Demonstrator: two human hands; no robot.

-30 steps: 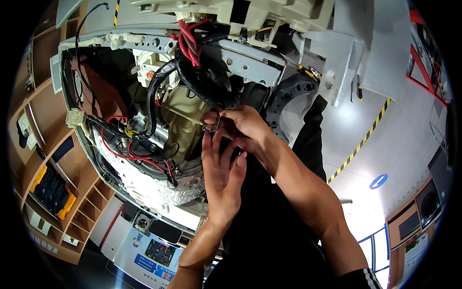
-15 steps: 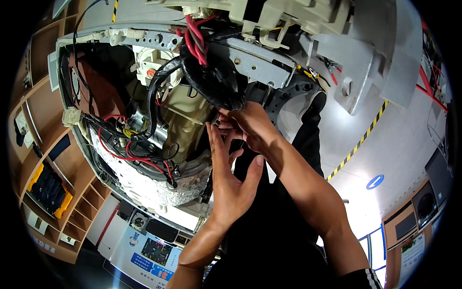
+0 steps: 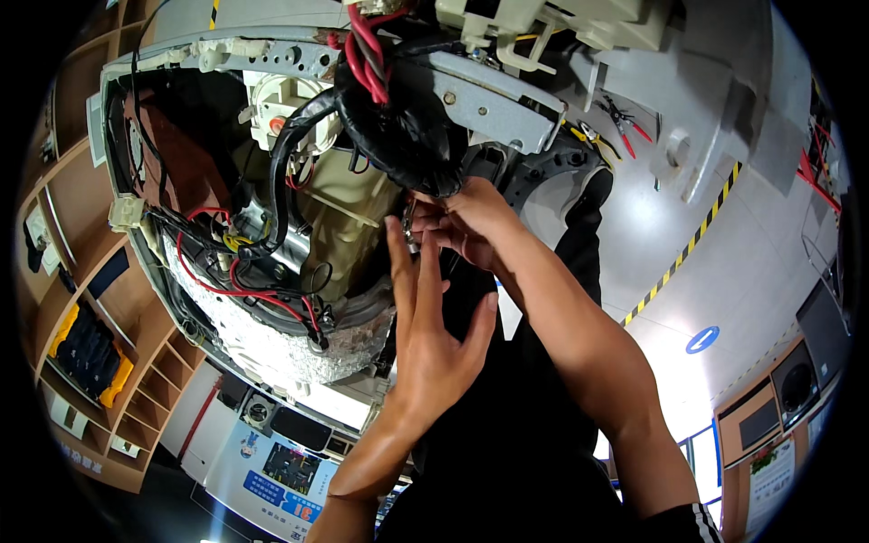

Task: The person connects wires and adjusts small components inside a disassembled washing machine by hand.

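My right hand (image 3: 466, 222) is closed, its fingers curled beneath the lower end of a thick black-wrapped cable bundle (image 3: 398, 140). A small shiny metal piece (image 3: 412, 239) shows at its fingertips; its exact kind is too small to make out. Just below, my left hand (image 3: 434, 348) is open with fingers stretched upward, two fingertips beside the metal piece. Both hands are at the right side of an opened machine body with a grey metal frame (image 3: 502, 113). Inside sits a cream-coloured plastic housing (image 3: 339, 226). The right fingertips are partly hidden behind the bundle and the left fingers.
Red wires (image 3: 262, 294) cross the machine's lower part, above silver foil (image 3: 272, 339). A white round part (image 3: 282, 113) sits at the upper middle. Yellow-handled pliers (image 3: 595, 138) and red-handled pliers (image 3: 626, 127) lie at the upper right. Wooden shelves (image 3: 118, 335) stand at the left.
The left fingers have spread apart and shifted slightly, leaving more of the metal piece showing. The right hand moved slightly upward. The view has shifted a little.
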